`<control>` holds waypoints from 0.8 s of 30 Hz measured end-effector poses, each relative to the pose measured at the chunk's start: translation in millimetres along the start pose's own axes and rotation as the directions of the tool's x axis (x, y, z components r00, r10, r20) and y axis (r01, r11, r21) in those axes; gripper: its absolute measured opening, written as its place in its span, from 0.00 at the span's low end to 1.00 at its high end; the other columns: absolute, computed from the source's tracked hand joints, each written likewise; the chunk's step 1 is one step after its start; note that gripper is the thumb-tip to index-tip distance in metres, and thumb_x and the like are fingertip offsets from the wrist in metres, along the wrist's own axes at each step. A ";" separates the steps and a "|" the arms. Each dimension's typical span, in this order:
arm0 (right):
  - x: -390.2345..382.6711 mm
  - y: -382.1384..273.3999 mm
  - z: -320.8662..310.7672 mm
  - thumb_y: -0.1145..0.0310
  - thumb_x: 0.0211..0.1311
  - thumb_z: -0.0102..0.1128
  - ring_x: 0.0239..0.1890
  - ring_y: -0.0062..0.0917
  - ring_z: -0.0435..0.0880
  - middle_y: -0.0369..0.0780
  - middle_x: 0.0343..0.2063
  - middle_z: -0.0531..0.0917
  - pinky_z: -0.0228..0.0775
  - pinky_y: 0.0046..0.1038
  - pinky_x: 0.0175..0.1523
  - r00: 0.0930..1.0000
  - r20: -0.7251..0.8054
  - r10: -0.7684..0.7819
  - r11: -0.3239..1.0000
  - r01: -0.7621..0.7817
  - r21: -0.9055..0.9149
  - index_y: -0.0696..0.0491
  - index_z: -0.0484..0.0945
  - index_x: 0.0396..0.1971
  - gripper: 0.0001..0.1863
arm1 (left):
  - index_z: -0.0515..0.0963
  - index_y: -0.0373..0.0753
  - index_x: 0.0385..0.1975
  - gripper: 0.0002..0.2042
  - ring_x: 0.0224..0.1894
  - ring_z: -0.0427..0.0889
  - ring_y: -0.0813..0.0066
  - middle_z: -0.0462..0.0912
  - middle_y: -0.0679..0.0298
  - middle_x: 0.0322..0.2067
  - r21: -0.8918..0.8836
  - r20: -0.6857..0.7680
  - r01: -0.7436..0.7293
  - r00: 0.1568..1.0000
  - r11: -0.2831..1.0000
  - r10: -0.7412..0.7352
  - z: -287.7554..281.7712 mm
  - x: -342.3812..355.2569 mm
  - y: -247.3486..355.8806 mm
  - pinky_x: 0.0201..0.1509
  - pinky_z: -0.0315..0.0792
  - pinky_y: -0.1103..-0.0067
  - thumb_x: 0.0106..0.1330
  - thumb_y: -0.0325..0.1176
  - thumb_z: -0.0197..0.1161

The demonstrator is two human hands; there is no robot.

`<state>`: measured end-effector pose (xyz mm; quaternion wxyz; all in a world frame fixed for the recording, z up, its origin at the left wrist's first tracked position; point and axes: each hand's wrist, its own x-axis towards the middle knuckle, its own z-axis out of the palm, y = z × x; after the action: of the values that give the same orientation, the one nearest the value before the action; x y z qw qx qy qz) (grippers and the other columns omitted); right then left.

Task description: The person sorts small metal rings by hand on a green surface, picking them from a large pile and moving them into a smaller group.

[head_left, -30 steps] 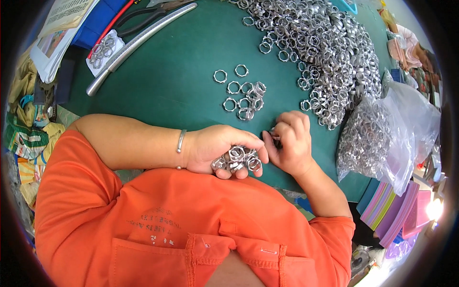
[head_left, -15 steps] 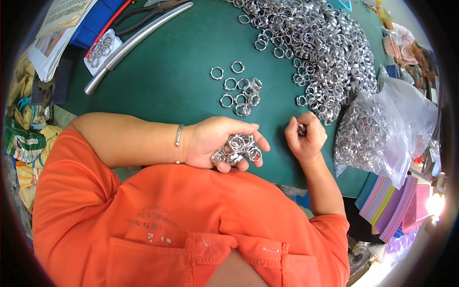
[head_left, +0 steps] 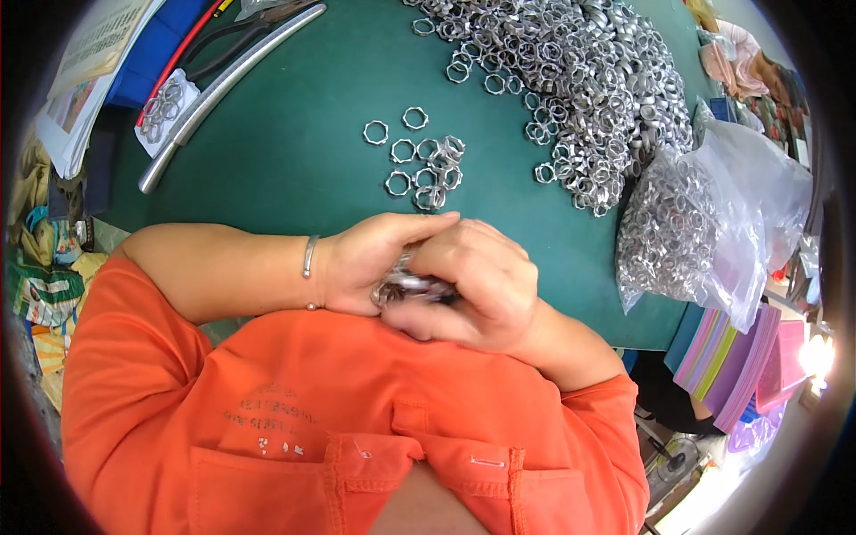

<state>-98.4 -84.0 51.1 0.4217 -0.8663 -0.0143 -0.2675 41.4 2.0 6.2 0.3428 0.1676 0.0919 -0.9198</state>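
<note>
My left hand [head_left: 361, 267] is cupped at the front of the green worktop, holding silver octagonal metal rings [head_left: 412, 290], blurred and mostly hidden. My right hand [head_left: 477, 281] lies curled over the left palm, its fingers closed round those same rings. Just beyond my hands a small group of loose rings [head_left: 419, 165] sits on the worktop [head_left: 259, 160].
A large heap of rings [head_left: 580, 98] covers the back right, beside a plastic bag of rings [head_left: 669, 236]. At left are a silver bar [head_left: 232, 80], black-handled pliers [head_left: 214, 45], papers [head_left: 80, 107] and a blue bin [head_left: 143, 49]. Coloured foam sheets [head_left: 731, 357] stand at lower right.
My right hand has moved leftward from the worktop onto my cupped left hand, covering the rings there. My left hand has shifted slightly left.
</note>
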 end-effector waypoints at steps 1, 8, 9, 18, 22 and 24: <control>2.7 -2.2 -5.9 0.74 0.46 0.69 0.27 0.30 0.79 0.42 0.27 0.82 0.70 0.29 0.32 0.999 0.036 -0.010 1.000 0.011 -0.015 0.61 0.77 0.30 0.12 | 0.72 0.40 0.49 0.22 0.35 0.84 0.61 0.80 0.57 0.39 0.004 0.065 -0.014 0.998 1.000 0.014 -5.1 1.1 -1.3 0.28 0.83 0.72 0.72 0.51 0.39; -26.6 43.0 -63.2 0.74 0.51 0.66 0.35 0.38 0.74 0.46 0.33 0.74 0.68 0.35 0.41 0.907 -0.204 0.369 0.470 -0.372 -0.800 0.61 0.76 0.37 0.13 | 0.75 0.36 0.39 0.18 0.30 0.82 0.68 0.80 0.57 0.36 0.196 -0.048 0.004 0.999 0.981 0.005 3.5 -0.6 -3.9 0.21 0.75 0.78 0.71 0.46 0.46; -32.2 44.2 -60.8 0.74 0.50 0.66 0.36 0.38 0.74 0.46 0.34 0.73 0.68 0.36 0.41 0.914 -0.182 0.363 0.444 -0.341 -0.828 0.60 0.76 0.37 0.14 | 0.75 0.35 0.39 0.18 0.31 0.82 0.68 0.79 0.55 0.38 0.215 -0.046 0.006 0.999 0.977 0.004 3.4 -0.6 -3.4 0.20 0.76 0.79 0.71 0.45 0.45; -40.7 47.1 -44.6 0.78 0.50 0.61 0.31 0.41 0.78 0.47 0.34 0.75 0.74 0.34 0.33 0.914 -0.202 0.353 0.622 -0.390 -0.679 0.60 0.72 0.40 0.16 | 0.75 0.36 0.39 0.17 0.30 0.81 0.68 0.79 0.55 0.38 0.220 -0.055 -0.001 0.998 0.976 0.013 3.0 -0.6 -3.3 0.20 0.75 0.78 0.71 0.44 0.45; -16.0 53.5 -37.0 0.71 0.57 0.58 0.33 0.47 0.78 0.52 0.38 0.72 0.74 0.40 0.35 0.835 -0.292 0.466 0.502 -0.522 -0.690 0.62 0.68 0.48 0.20 | 0.75 0.37 0.37 0.17 0.28 0.81 0.71 0.79 0.59 0.34 0.214 -0.055 -0.004 0.998 0.977 0.016 6.0 -1.1 -3.4 0.20 0.72 0.80 0.71 0.46 0.47; -15.0 57.6 -34.7 0.68 0.59 0.59 0.33 0.47 0.78 0.52 0.38 0.72 0.74 0.40 0.36 0.836 -0.308 0.453 0.482 -0.521 -0.705 0.62 0.69 0.46 0.19 | 0.75 0.37 0.37 0.17 0.28 0.81 0.71 0.79 0.59 0.34 0.226 -0.068 -0.007 0.997 0.974 0.023 6.4 -1.6 -3.8 0.19 0.72 0.80 0.71 0.46 0.48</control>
<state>-112.4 -143.6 19.7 0.0725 -0.9166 0.3629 -0.1511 38.4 4.1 12.9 0.3252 0.2384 -0.0026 -0.9151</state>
